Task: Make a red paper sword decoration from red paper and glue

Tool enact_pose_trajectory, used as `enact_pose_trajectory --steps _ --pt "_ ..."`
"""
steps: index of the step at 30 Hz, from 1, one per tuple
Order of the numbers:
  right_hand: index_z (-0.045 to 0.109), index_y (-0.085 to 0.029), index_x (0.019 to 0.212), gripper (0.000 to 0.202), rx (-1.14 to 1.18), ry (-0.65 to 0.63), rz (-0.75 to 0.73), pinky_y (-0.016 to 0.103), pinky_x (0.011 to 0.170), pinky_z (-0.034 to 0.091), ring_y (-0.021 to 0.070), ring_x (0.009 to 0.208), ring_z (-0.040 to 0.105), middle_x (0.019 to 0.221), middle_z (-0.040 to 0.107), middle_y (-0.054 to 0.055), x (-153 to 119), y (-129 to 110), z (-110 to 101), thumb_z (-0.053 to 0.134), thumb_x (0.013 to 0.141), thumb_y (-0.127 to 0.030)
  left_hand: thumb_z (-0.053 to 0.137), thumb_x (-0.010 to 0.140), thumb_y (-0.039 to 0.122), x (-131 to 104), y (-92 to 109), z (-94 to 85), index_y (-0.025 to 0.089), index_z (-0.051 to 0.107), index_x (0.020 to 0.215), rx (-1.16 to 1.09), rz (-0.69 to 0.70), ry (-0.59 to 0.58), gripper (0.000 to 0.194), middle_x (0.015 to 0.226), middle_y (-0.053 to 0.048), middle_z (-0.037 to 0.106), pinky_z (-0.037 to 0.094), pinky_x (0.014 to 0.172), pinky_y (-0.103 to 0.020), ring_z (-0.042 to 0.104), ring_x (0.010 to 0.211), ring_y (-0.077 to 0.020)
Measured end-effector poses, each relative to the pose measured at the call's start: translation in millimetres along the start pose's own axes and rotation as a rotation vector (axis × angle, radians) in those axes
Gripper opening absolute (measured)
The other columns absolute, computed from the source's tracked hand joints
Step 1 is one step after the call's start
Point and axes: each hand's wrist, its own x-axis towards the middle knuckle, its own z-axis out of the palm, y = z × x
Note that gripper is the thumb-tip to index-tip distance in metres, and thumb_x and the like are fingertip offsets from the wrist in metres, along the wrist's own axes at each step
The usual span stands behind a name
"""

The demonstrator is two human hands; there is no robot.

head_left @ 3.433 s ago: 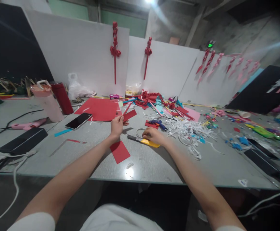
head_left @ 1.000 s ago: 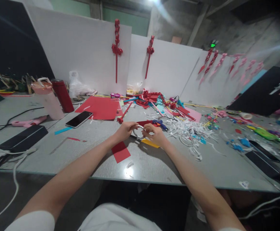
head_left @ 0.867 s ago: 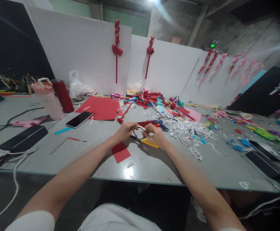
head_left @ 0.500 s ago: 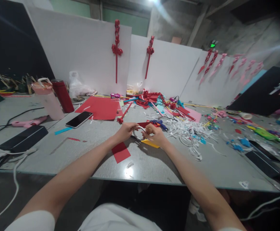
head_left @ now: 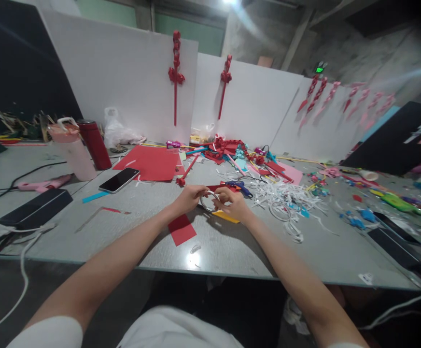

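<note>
In front of me, over the table, a narrow white tape roll [head_left: 207, 210] is held upright between my two hands. My left hand [head_left: 188, 198] is closed on its left side, thumb and fingers pinched at the rim. My right hand [head_left: 235, 205] has bent fingers closed at the ring's upper right; the exact fingertip contact is hard to make out. A dark red paper strip [head_left: 216, 186] shows just behind the fingers. Beneath the right hand lies a yellow ridged piece [head_left: 226, 217]. A red paper rectangle [head_left: 182, 230] rests below the left hand.
A phone [head_left: 119, 180], red paper sheets [head_left: 156, 163], a pink bottle [head_left: 75, 152] and a pink glue gun [head_left: 46, 183] are to the left. A blue glue gun [head_left: 245, 188] and heaped white strips [head_left: 290, 193] lie to the right. White panels [head_left: 250, 101] stand behind.
My right fingers have shifted slightly at the ring's upper right. My left hand and the tape roll stay nearly in place.
</note>
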Motion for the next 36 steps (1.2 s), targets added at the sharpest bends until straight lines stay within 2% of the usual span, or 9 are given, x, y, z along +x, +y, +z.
enact_pose_trajectory --steps 4,9,14,20,23,25,30,36 --pt "0.058 -0.027 0.094 0.023 -0.014 0.021 -0.009 0.034 0.056 0.055 0.0229 0.061 0.072 0.068 0.068 0.000 0.3 0.1 0.1 0.069 0.091 -0.047 0.052 0.098 0.028 -0.1 -2.1 -0.1 0.017 0.075 0.097 0.009 0.008 0.002 0.026 0.088 -0.007 0.076 0.050 0.073 -0.029 0.069 0.078 -0.0191" --pt "0.060 -0.028 0.111 0.027 0.005 0.007 0.004 0.035 0.062 0.056 0.0223 0.063 0.073 0.072 0.071 -0.001 0.1 0.3 -0.1 0.068 0.092 -0.046 0.052 0.098 0.027 0.2 -2.5 -0.1 0.017 0.074 0.098 0.023 -0.006 0.010 0.025 0.089 -0.007 0.077 0.050 0.075 -0.029 0.070 0.080 -0.0193" --pt "0.059 -0.026 0.091 0.020 -0.027 0.039 -0.030 0.033 0.058 0.054 0.0222 0.061 0.072 0.068 0.070 0.000 -0.1 -0.8 -0.5 0.072 0.090 -0.041 0.051 0.098 0.026 0.6 -2.9 0.1 0.017 0.075 0.097 0.025 0.001 0.006 0.025 0.088 -0.007 0.077 0.050 0.073 -0.028 0.070 0.078 -0.0186" --pt "0.059 -0.026 0.111 0.025 -0.055 0.040 -0.069 0.031 0.060 0.057 0.0199 0.061 0.073 0.070 0.072 -0.001 0.2 0.1 0.7 0.066 0.095 -0.043 0.052 0.097 0.024 0.6 -2.3 -0.2 0.016 0.075 0.099 0.010 -0.001 0.016 0.024 0.089 -0.007 0.077 0.050 0.075 -0.028 0.070 0.080 -0.0186" --pt "0.060 -0.024 0.094 0.020 -0.098 0.085 -0.113 0.028 0.057 0.055 0.0181 0.058 0.071 0.067 0.070 0.000 0.7 1.3 0.9 0.066 0.095 -0.042 0.052 0.098 0.023 0.8 0.9 -1.4 0.015 0.074 0.097 0.012 0.006 0.010 0.024 0.087 -0.007 0.077 0.049 0.073 -0.027 0.070 0.079 -0.0177" --pt "0.057 -0.024 0.088 0.022 -0.104 0.133 -0.115 0.027 0.054 0.053 0.0177 0.058 0.070 0.065 0.068 -0.001 1.0 1.3 0.9 0.067 0.094 -0.042 0.051 0.098 0.022 1.2 3.5 -2.5 0.015 0.074 0.097 0.013 0.011 0.012 0.024 0.086 -0.006 0.076 0.049 0.072 -0.026 0.069 0.078 -0.0170" --pt "0.061 -0.024 0.111 0.025 -0.075 0.091 -0.095 0.028 0.060 0.056 0.0186 0.061 0.072 0.070 0.072 -0.001 1.3 -0.6 1.5 0.066 0.095 -0.042 0.050 0.099 0.022 1.9 5.8 -3.9 0.015 0.074 0.097 0.003 0.019 0.024 0.025 0.086 -0.006 0.076 0.049 0.073 -0.025 0.070 0.078 -0.0164" --pt "0.060 -0.023 0.095 0.019 -0.057 0.103 -0.082 0.027 0.055 0.054 0.0178 0.057 0.071 0.067 0.070 -0.001 1.4 -0.8 3.1 0.067 0.094 -0.041 0.053 0.098 0.021 0.9 2.5 -1.9 0.015 0.075 0.096 0.025 0.014 0.008 0.023 0.086 -0.006 0.077 0.048 0.072 -0.025 0.070 0.076 -0.0161"
